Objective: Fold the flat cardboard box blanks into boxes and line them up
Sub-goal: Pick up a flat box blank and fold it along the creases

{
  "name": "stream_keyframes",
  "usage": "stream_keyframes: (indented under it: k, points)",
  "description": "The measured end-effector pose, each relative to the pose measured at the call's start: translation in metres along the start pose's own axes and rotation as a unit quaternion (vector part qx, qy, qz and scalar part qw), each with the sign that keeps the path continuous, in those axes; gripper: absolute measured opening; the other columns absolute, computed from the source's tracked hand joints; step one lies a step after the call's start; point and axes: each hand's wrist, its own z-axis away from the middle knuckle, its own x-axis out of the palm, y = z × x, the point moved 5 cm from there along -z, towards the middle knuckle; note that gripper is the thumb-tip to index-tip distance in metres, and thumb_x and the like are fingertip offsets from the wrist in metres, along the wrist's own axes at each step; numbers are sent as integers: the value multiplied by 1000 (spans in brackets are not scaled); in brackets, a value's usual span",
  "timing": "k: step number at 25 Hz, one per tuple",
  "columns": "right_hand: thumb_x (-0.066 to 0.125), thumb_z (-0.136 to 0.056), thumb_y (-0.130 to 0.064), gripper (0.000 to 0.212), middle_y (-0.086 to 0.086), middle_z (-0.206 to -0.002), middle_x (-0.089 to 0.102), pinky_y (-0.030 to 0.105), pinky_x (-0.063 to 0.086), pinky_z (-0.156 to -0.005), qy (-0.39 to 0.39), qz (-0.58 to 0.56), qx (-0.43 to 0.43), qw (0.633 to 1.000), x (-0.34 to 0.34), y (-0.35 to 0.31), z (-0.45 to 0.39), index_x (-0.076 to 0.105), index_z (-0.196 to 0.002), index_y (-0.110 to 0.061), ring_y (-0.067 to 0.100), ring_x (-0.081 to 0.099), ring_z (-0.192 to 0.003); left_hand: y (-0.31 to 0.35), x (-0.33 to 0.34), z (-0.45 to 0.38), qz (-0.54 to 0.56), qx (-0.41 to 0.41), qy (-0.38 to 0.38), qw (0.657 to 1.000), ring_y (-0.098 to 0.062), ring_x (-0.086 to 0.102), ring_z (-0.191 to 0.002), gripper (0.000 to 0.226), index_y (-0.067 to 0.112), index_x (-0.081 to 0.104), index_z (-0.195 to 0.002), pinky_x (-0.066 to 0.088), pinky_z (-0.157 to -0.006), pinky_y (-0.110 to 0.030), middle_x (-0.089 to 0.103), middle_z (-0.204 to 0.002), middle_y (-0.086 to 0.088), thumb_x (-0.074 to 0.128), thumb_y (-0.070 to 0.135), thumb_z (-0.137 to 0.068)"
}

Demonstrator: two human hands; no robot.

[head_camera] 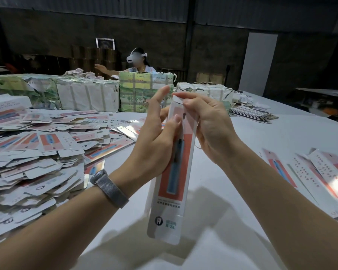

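Note:
A long white box blank [172, 193] with a red panel and a blue toothbrush picture stands nearly upright in mid-air above the white table [242, 137]. My left hand [154, 137] grips its upper left side, thumb on the front face. At the top end, my right hand [205, 123] pinches the white end flap [177, 98]. A big heap of flat blanks [37, 152] covers the table to the left. Several folded boxes [324, 172] lie side by side at the right edge.
Wrapped bundles of blanks [86, 94] form a wall across the table's far side. A person wearing a headset [138, 59] sits behind them. A flat pile of dark-edged blanks [252, 113] lies at the far right. A white panel [258, 61] leans against the back wall.

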Motion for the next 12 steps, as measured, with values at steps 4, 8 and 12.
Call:
stream_keyframes:
  k: [4, 8, 12]
  points:
    - [47, -100, -11, 32, 10, -101, 75, 53, 55, -82, -53, 26, 24, 998, -6, -2, -5, 75, -98, -26, 31, 70, -91, 1, 0, 0, -26, 6, -12, 1000, -20, 70, -96, 60, 33, 19, -155, 60, -81, -35, 67, -112, -3, 42, 31, -100]
    - [49, -99, -12, 29, 7, -100, 76, 43, 56, -75, -86, 75, 36, 993, -12, -3, -9, 75, -103, -24, 20, 69, -84, 3, -2, -2, -61, 10, -21, 998, -18, 69, -105, 60, 35, 15, -156, 59, -89, -40, 64, -125, -3, 41, 30, -102]
    - [46, -103, -15, 28, 6, -101, 76, 38, 55, -77, -82, 112, -19, 990, -6, -5, -7, 71, -103, -28, 18, 69, -88, 4, -6, -4, -65, 0, -15, 998, -20, 69, -105, 64, 32, 12, -157, 59, -90, -44, 63, -130, -2, 41, 32, -100]
